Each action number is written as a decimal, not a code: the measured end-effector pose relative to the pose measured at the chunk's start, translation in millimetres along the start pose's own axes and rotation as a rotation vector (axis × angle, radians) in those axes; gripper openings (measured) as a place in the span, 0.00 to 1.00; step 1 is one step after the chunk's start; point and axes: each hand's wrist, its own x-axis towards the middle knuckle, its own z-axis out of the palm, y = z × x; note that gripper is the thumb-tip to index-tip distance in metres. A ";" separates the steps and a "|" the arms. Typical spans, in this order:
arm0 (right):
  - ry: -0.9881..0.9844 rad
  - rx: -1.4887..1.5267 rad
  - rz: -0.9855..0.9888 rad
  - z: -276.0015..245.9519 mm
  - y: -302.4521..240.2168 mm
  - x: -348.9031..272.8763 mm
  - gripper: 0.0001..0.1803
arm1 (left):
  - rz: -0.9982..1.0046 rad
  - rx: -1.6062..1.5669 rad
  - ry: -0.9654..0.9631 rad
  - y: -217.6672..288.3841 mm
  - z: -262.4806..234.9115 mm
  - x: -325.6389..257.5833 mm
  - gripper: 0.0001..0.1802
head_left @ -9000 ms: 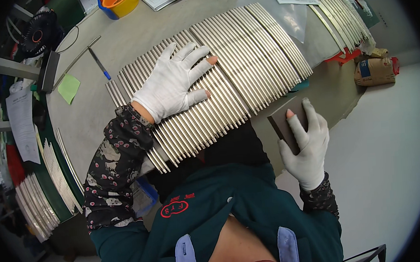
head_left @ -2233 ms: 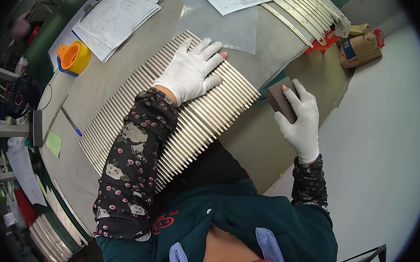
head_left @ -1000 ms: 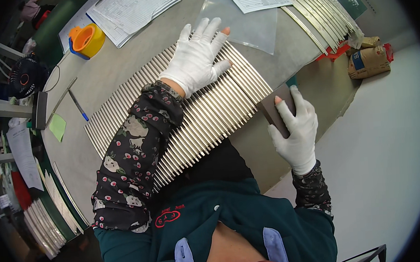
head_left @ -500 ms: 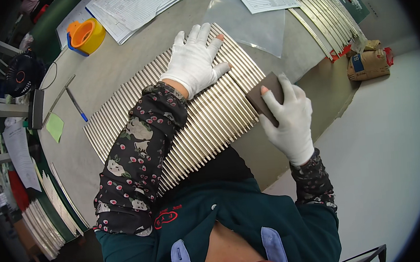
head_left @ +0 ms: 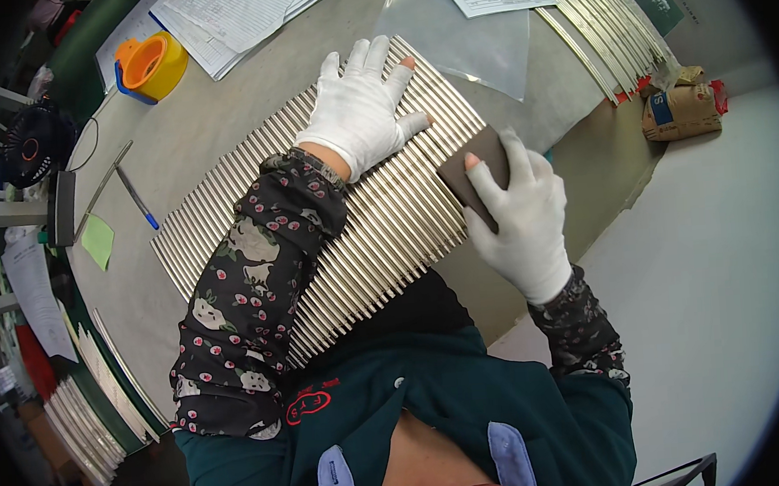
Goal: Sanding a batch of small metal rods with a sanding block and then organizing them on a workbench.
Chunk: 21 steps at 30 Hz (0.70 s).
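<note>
Your left hand (head_left: 351,119) lies flat on the rods (head_left: 375,230), fingers spread, its grip open and grasping nothing. The rods lie side by side on the bench (head_left: 236,118), near ends toward you. Your right hand (head_left: 525,211) grips the dark block (head_left: 492,165) between thumb and fingers. Change noted: a second ago the block stood just off the row's right end; it now overlaps the rightmost rods' near ends. Judgement: block is at working position; firm contact cannot be confirmed.
</note>
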 end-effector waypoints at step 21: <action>-0.025 0.062 0.097 -22.2 -3.3 -44.1 0.32 | -0.001 0.014 0.006 3.3 3.8 0.5 0.41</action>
